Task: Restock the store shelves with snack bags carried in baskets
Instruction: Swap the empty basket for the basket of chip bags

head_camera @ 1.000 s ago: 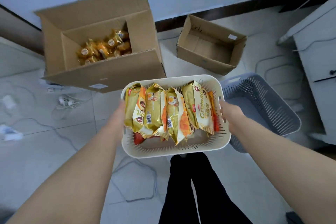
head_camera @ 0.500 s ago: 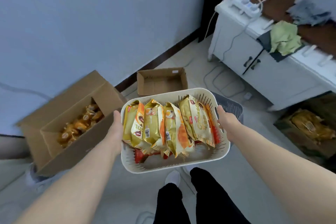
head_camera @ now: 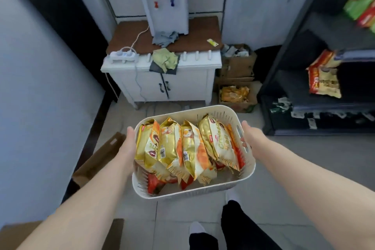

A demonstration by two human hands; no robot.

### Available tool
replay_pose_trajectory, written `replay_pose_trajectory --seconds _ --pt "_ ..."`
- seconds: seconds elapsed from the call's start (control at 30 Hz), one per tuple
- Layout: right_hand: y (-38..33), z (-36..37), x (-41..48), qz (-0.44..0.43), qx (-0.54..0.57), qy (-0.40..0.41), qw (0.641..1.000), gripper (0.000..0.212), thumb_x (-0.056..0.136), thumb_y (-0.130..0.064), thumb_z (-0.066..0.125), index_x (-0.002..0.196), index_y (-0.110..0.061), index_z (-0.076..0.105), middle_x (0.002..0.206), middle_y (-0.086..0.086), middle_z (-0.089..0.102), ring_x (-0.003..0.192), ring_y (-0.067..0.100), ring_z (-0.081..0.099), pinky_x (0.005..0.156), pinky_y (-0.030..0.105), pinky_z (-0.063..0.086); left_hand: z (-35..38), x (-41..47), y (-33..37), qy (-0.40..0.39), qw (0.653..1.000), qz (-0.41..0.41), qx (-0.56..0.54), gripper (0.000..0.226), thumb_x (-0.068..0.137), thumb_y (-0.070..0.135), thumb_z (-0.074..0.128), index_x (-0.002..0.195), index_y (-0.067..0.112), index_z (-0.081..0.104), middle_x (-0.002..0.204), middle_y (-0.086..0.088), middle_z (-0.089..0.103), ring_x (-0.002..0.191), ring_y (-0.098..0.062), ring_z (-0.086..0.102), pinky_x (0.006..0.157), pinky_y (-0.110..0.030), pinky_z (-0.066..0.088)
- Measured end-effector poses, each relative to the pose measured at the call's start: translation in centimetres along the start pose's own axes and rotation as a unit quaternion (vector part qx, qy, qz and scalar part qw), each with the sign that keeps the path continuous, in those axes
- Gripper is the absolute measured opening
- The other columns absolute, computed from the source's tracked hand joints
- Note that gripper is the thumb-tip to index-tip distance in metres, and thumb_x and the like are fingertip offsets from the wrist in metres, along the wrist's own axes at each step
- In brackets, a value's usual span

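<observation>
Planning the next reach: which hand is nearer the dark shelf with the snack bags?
Right. The right hand grips the basket's right rim, on the side facing the shelf. The left hand holds the opposite rim, a basket's width farther away.

Tiled floor [head_camera: 294,168] carried a white cabinet [head_camera: 162,83], cardboard boxes [head_camera: 236,95] just beside it on the right — one w/ yellow packets — and a black shelf unit [head_camera: 284,79] at far right. Cabinet top held a water dispenser [head_camera: 165,2], power strip [head_camera: 122,55], crumpled cloths [head_camera: 164,59]. Shelves held snack bags [head_camera: 323,76] — green and red ones higher up.
</observation>
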State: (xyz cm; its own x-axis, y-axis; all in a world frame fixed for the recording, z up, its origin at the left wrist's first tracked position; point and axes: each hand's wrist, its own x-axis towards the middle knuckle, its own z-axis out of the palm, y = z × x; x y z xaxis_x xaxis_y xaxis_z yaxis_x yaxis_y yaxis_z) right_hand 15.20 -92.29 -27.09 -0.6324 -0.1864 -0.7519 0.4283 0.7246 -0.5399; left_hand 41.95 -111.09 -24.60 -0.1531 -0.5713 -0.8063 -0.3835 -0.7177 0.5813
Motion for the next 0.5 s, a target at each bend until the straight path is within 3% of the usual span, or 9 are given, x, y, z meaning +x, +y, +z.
replay_pose_trajectory --seconds 0.07,0.17,0.33,0.5 --pt "1.6 -3.9 -0.1 0.011 0.055 0.023 0.998 0.054 0.101 -0.052 0.032 0.116 -0.007 0.058 0.103 0.013 0.067 0.097 0.030 0.064 0.092 0.043 0.052 4.1 -0.3 1.5 -0.040 0.998 0.013 0.042 0.093 0.085 0.083 0.019 0.116 0.012 0.070 0.110 -0.021 0.072 0.109 -0.042 0.064 0.106 -0.057 0.042" --pt "3.8 -9.5 -0.3 0.025 0.133 0.055 0.989 0.056 0.100 -0.052 0.034 0.116 -0.006 0.060 0.107 0.015 0.068 0.100 0.033 0.065 0.096 0.048 0.051 10.7 -0.9 3.3 -0.079 0.991 0.030 0.103 0.094 0.084 0.084 0.023 0.124 0.010 0.066 0.121 -0.022 0.067 0.117 -0.043 0.059 0.110 -0.058 0.037" --pt "7.9 -19.7 0.2 0.041 0.215 0.144 0.965 0.049 0.101 -0.046 0.030 0.090 -0.009 0.059 0.103 0.017 0.066 0.101 0.033 0.063 0.097 0.049 0.050 24.3 -3.0 5.1 -0.151 0.967 0.060 0.196 0.093 0.086 0.082 0.022 0.123 0.008 0.064 0.118 -0.023 0.067 0.113 -0.042 0.061 0.108 -0.056 0.041" --pt "12.2 -29.0 1.7 0.083 0.333 0.220 0.913 0.043 0.102 -0.046 0.035 0.110 -0.007 0.052 0.087 0.008 0.058 0.092 0.025 0.058 0.090 0.041 0.048 37.3 -5.9 4.4 -0.213 0.934 0.080 0.275 0.086 0.087 0.080 0.026 0.124 0.013 0.065 0.116 -0.020 0.069 0.110 -0.041 0.064 0.105 -0.056 0.044"
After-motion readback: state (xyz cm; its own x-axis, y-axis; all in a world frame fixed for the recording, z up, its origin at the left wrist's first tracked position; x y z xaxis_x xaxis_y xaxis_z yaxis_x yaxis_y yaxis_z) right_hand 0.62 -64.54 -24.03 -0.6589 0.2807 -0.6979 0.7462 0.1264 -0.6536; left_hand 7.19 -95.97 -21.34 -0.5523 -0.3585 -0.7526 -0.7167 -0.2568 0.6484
